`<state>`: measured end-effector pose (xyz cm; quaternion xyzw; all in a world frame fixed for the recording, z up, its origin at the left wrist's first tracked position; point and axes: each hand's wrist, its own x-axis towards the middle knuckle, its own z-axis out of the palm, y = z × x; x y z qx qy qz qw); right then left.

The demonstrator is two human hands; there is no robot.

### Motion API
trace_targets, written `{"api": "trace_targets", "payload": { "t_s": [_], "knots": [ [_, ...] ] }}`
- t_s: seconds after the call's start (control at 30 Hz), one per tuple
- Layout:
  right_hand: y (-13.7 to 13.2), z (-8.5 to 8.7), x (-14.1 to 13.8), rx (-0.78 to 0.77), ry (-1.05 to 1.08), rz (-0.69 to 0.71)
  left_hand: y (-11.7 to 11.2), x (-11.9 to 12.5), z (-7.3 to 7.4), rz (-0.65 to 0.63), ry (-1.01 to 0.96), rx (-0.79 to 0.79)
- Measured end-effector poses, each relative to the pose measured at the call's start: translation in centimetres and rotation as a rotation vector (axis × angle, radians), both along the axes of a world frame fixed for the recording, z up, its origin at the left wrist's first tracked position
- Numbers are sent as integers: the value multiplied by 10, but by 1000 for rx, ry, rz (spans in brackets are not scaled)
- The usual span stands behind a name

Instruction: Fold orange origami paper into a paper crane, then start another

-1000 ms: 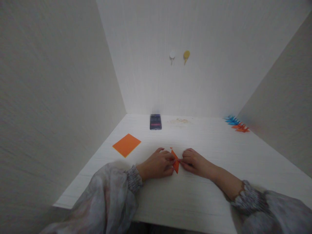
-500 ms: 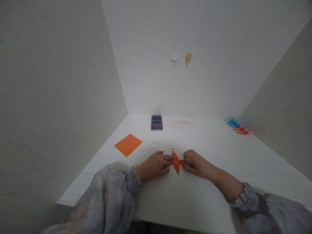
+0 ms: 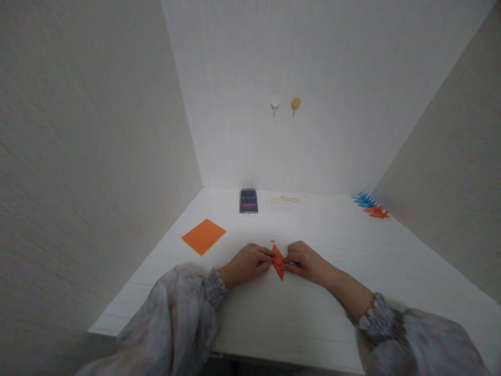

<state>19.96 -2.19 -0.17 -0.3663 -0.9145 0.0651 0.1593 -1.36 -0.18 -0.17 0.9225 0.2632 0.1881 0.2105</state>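
A small folded orange paper piece point(image 3: 277, 261) lies on the white table point(image 3: 313, 313) between my two hands. My left hand point(image 3: 248, 262) pinches its left side with curled fingers. My right hand point(image 3: 305, 261) pinches its right side. Both hands rest on the table top, and parts of the paper are hidden under the fingertips.
A flat orange paper square point(image 3: 203, 236) lies to the left. A dark phone point(image 3: 248, 201) sits near the back wall. Several folded blue and orange paper figures point(image 3: 370, 204) stand at the back right corner. Two round hooks point(image 3: 285, 104) are on the back wall. Walls close in left and right.
My hands have drawn slightly closer together on the folded paper. The view has shifted a little.
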Motion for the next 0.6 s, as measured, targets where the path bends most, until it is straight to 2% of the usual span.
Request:
{"api": "trace_targets", "payload": {
  "t_s": [0.13, 0.3, 0.6],
  "knots": [
    [0, 5, -8, -15, 15, -35, 0, 5, 3, 1, -69, -1],
    [1, 3, -10, -66, 82, -73, -3, 7, 5, 26, -86, -70],
    [0, 1, -14, -79, 170, -108, 0, 13, -3, 153, -205, -164]
  ]
}}
